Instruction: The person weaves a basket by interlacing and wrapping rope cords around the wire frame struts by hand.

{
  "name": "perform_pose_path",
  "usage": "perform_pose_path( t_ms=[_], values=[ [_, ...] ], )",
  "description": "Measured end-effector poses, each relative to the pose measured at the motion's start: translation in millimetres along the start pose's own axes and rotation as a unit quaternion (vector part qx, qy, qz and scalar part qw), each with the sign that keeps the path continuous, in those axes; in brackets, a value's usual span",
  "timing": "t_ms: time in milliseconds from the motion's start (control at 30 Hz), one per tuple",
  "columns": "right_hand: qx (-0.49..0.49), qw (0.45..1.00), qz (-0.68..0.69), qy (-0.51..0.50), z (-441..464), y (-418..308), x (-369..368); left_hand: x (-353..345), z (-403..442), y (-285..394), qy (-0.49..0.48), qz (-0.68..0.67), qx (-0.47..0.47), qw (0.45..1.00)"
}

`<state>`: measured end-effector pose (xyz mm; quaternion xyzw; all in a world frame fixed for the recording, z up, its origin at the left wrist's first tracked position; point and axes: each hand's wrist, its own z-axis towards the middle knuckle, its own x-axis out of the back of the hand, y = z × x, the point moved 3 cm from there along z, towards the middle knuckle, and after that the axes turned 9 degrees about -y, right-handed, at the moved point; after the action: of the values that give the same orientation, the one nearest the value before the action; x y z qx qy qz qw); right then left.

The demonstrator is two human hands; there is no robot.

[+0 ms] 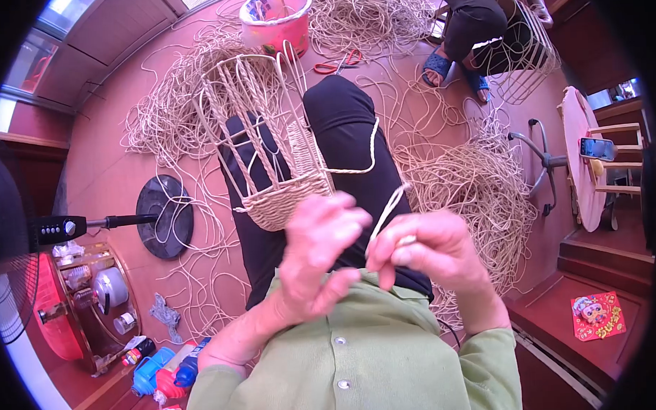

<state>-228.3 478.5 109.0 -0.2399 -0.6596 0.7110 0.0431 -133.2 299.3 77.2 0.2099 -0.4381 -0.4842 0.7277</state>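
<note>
A partly woven basket frame [288, 199] lies across my thighs, with rope wound over its lower end and twisted along some ribs. My left hand [321, 252] is over the near edge of the weaving, slightly blurred, its fingers apart and nothing seen in them. To its right, my right hand [423, 251] pinches a pale rope [387, 214], which is bent into a narrow loop above the fingers. Another strand [374, 149] runs from the basket's side over my right thigh.
Rope heaps [472, 200] spread at right and behind. Red-handled scissors [339, 62] lie beyond my knees near a pink bucket [275, 26]. A fan base [164, 216] stands left. Another person [477, 19] sits at the upper right with a wire frame [522, 61].
</note>
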Motion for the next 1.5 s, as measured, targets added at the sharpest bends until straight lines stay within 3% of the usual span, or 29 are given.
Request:
perform_pose_path(
  t_ms=[67,167,200,233,300,333,467,567,600,700,833,967,1100,1233,1367,1500],
  values=[
    [0.039,0.997,0.068,-0.024,3.4,9.0,-10.6,-10.1,-4.7,6.8,-0.021,-0.153,0.021,0.988],
    [0.024,0.999,0.005,0.044,10.4,21.9,-11.6,-6.7,-22.8,2.3,-0.024,-0.267,0.222,0.938],
    [0.093,0.98,-0.164,0.068,19.5,17.4,-11.1,0.3,-18.8,1.4,-0.017,-0.17,0.191,0.967],
    [0.096,0.965,-0.234,0.071,24.0,18.1,-7.2,6.0,-12.8,-0.2,-0.009,-0.071,0.16,0.985],
    [0.115,0.857,-0.487,0.125,36.8,-3.5,-11.7,8.2,-8.1,-7.4,0.114,-0.163,0.225,0.954],
    [0.119,0.839,-0.521,0.101,41.4,-5.8,-14.9,12.4,0.4,-3.0,0.145,-0.188,0.239,0.942],
    [0.027,0.878,-0.477,0.032,46.7,-3.7,-18.5,26.3,7.6,-7.4,-0.003,-0.142,0.198,0.97],
    [-0.021,0.907,-0.42,-0.037,43.2,-7.2,-21.9,24.9,0.8,-16.2,-0.041,-0.386,0.265,0.883],
    [-0.038,0.928,-0.371,-0.008,42.2,-6.8,-24.2,25.5,-0.8,-15.5,-0.006,-0.415,0.278,0.866],
    [0.033,0.887,-0.456,0.064,40.4,6.7,-8.0,43.3,-0.9,-24.9,0.131,-0.426,0.258,0.857],
    [0.066,0.764,-0.62,0.167,50.0,-17.8,-0.7,52.9,26.9,-22.1,0.126,-0.166,0.295,0.933],
    [0.047,0.747,-0.655,0.105,65.0,-20.9,3.1,53.1,42.6,-23.1,0.064,-0.008,0.277,0.959],
    [0.049,0.794,-0.603,0.053,67.8,-20.3,5.3,44.5,47.7,-37.3,0.042,0.166,0.227,0.959],
    [0.06,0.826,-0.558,0.042,55.6,-28.9,-6.6,50.5,45.2,-40.9,0.029,0.092,0.291,0.952],
    [0.03,0.809,-0.585,0.051,77.4,-1.6,11.5,50.8,49.1,-45.0,0.021,0.105,0.267,0.958],
    [-0.004,0.858,-0.514,0.025,93.2,16.7,25.8,53.4,58.6,-52.3,-0.038,0.152,0.286,0.945]
  ],
)
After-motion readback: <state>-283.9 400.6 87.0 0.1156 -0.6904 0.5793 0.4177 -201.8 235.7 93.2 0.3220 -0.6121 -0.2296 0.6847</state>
